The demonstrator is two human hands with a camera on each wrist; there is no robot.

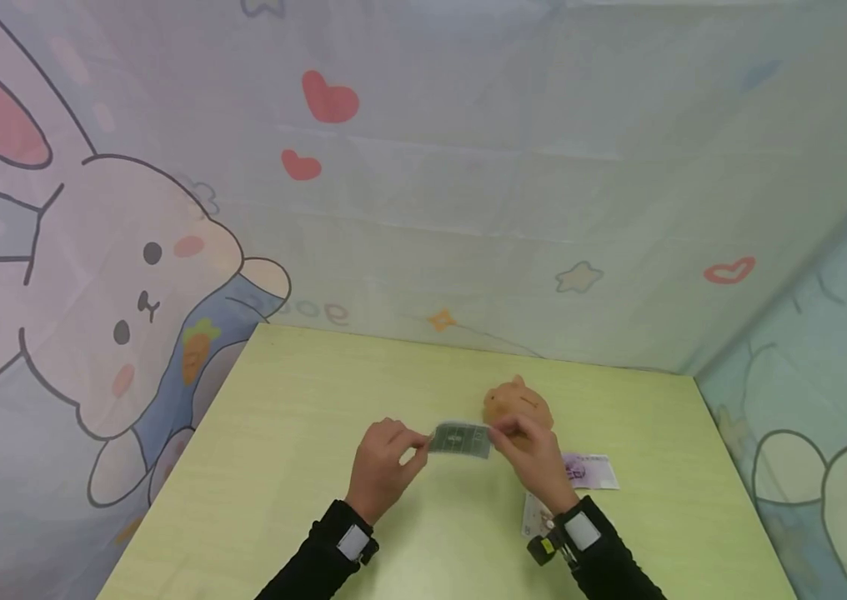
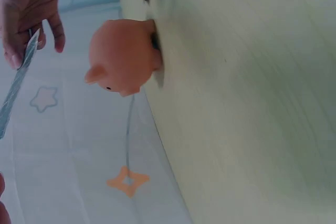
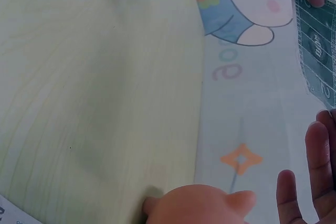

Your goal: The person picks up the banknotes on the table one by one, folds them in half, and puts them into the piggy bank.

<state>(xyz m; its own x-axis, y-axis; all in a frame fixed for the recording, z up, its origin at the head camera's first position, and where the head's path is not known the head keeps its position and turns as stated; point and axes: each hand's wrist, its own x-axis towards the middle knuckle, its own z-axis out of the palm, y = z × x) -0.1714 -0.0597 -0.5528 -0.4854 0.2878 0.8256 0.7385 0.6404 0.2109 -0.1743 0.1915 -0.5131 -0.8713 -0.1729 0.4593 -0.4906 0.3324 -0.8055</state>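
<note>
A small green banknote (image 1: 461,440) is stretched out flat above the table between both hands. The left hand (image 1: 384,468) pinches its left end between thumb and fingers. At the other end, the right hand (image 1: 534,463) pinches the corner. In the right wrist view the printed face of the banknote (image 3: 317,45) shows, while the left wrist view catches the banknote (image 2: 18,85) nearly edge-on. An orange piggy bank (image 1: 515,402) stands on the table just behind the right hand, which partly covers it.
A purple banknote (image 1: 594,472) lies on the table right of the right hand. Another pale banknote (image 1: 533,515) is partly hidden under the right wrist. The light yellow table (image 1: 303,392) ends at a printed cloth backdrop (image 1: 453,208) behind and beside it.
</note>
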